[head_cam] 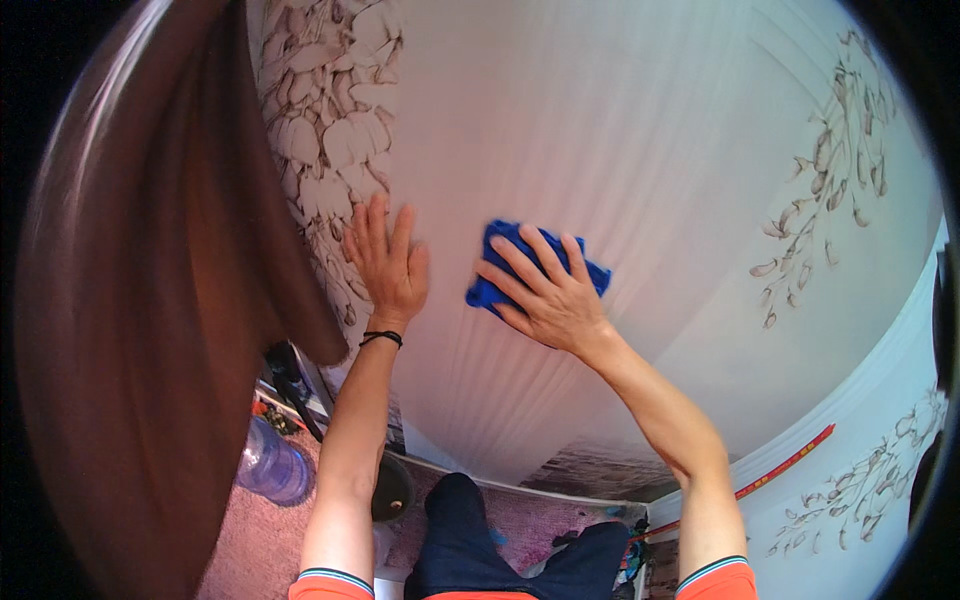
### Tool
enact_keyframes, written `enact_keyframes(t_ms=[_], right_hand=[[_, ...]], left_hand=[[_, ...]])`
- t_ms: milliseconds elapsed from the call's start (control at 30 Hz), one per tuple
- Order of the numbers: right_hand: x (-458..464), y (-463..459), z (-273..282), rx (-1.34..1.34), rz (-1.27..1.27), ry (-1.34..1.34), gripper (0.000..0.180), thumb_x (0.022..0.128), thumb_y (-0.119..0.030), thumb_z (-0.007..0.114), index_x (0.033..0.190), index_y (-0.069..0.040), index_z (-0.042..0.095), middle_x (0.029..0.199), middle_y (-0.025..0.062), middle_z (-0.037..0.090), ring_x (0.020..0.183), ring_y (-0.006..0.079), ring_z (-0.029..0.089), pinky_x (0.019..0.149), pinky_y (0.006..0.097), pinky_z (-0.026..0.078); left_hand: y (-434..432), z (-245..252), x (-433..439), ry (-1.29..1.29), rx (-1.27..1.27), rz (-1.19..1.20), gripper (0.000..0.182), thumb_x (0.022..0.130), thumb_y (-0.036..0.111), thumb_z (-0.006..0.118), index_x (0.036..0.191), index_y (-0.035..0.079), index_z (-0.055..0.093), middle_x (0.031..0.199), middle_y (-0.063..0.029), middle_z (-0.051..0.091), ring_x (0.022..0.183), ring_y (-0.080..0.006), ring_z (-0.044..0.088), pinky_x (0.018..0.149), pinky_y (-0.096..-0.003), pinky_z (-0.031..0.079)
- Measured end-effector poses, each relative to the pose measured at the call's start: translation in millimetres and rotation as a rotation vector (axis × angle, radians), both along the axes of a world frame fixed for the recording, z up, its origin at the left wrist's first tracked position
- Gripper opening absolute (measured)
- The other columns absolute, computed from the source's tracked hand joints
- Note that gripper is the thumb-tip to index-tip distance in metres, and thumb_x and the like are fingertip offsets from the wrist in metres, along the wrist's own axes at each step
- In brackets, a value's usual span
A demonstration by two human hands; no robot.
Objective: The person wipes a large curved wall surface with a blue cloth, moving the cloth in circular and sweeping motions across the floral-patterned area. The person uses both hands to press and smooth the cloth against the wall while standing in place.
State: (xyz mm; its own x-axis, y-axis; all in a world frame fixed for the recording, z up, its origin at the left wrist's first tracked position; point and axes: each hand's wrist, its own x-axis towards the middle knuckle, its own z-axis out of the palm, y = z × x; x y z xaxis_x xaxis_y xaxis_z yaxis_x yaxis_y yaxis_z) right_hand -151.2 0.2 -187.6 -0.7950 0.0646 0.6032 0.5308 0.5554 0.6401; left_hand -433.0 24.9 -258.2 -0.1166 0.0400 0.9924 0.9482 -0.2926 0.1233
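Note:
My right hand (551, 296) presses a blue cloth (596, 271) flat against a pale wall (517, 135) printed with brown flowers and leaves. The cloth is crumpled and shows around and between the spread fingers. To the left, my left hand (386, 262) lies on the same wall, palm to the surface and fingers up, over the edge of the printed floral pattern (330, 142). It holds nothing, and a thin black band (381, 337) circles its wrist.
A dark brown curtain (150, 322) hangs close at left. Below it, a large bluish plastic bottle (276, 465) stands on pink carpet (255, 540) beside a dark round container (391, 491). A red strip with yellow marks (787, 459) runs along the adjoining wall at lower right.

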Motion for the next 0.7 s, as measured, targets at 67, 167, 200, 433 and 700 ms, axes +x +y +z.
enact_keyframes(t_ms=[67,167,200,433,700], right_hand=[[-16,1,0,0.01,-0.007,0.031,0.066,0.096,-0.052,0.069,0.156,-0.027,0.057,0.173,0.0025,0.041,0.163,0.03,0.031,0.128,0.0599,0.021],[-22,5,-4,0.015,0.034,-0.016,0.067,0.096,-0.053,0.068,0.156,-0.025,0.056,0.174,0.0034,0.039,0.164,0.0299,0.028,0.131,0.0597,0.018],[-17,5,-10,-0.002,0.051,-0.049,0.067,0.096,-0.053,0.068,0.156,-0.025,0.056,0.174,0.0036,0.038,0.165,0.0298,0.027,0.131,0.0595,0.018],[51,7,7,-0.036,0.025,-0.128,0.064,0.098,-0.055,0.066,0.155,-0.028,0.058,0.175,0.0003,0.037,0.165,0.0278,0.027,0.133,0.0579,0.014],[9,4,84,0.12,0.008,0.193,0.057,0.099,-0.052,0.066,0.153,-0.035,0.06,0.171,-0.0004,0.044,0.161,0.0293,0.035,0.132,0.0621,0.011]], left_hand=[[5,1,4,0.01,0.016,-0.005,0.054,0.109,0.036,0.052,0.16,0.017,0.055,0.173,-0.0195,0.039,0.16,-0.0472,0.03,0.126,-0.067,0.016],[8,4,-8,0.032,0.035,0.008,0.054,0.11,0.035,0.051,0.16,0.016,0.054,0.173,-0.0202,0.038,0.16,-0.0478,0.029,0.126,-0.0672,0.016],[5,4,-9,0.036,0.024,0.011,0.054,0.11,0.035,0.051,0.161,0.015,0.053,0.173,-0.0206,0.037,0.16,-0.0481,0.028,0.126,-0.0674,0.016],[-4,49,24,0.09,-0.04,-0.03,0.056,0.109,0.032,0.054,0.162,0.015,0.051,0.176,-0.0221,0.031,0.161,-0.0486,0.025,0.127,-0.0684,0.014],[2,82,38,0.111,0.029,-0.031,0.053,0.108,0.03,0.055,0.16,0.018,0.055,0.175,-0.0193,0.034,0.162,-0.0453,0.028,0.127,-0.0678,0.013]])
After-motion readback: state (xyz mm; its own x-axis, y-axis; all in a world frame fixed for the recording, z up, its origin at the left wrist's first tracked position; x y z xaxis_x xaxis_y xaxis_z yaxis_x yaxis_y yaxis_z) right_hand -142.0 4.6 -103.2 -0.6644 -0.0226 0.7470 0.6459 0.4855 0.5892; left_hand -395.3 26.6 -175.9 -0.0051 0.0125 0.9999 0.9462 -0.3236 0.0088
